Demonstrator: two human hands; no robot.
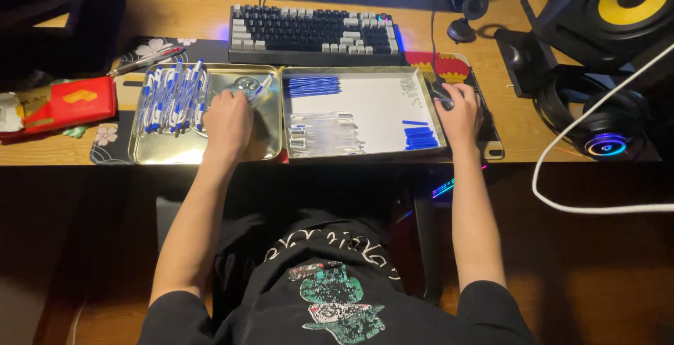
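Pens (172, 98) lie in a heap at the left end of the left tray (165, 150), a shiny metal one on the wooden worktop (182, 8). They are white and clear with blue caps. This heap looks like the finished part of the work, and it is a big one.

From the head view, the left hand (228, 122) rests inside this tray, just right of the heap. Its grip is closed around one pen (262, 87), which pokes out past the fingers toward the far right corner. This pen looks clear with a blue tip.

The right tray (437, 110) touches the left tray and has a white floor. It holds loose parts that seem left to do: thin blue refills (312, 85) at the far left, clear tubes (324, 134) at the near left, and a few small blue caps (419, 136) at the near right. Quite a few tubes are left.

The right hand (460, 112) lies flat on a dark mouse just right of that tray. Its grip holds no pen part; the fingers rest curved over the mouse.

A keyboard (312, 32) sits beyond the trays, and a red box (67, 105) lies to the left.
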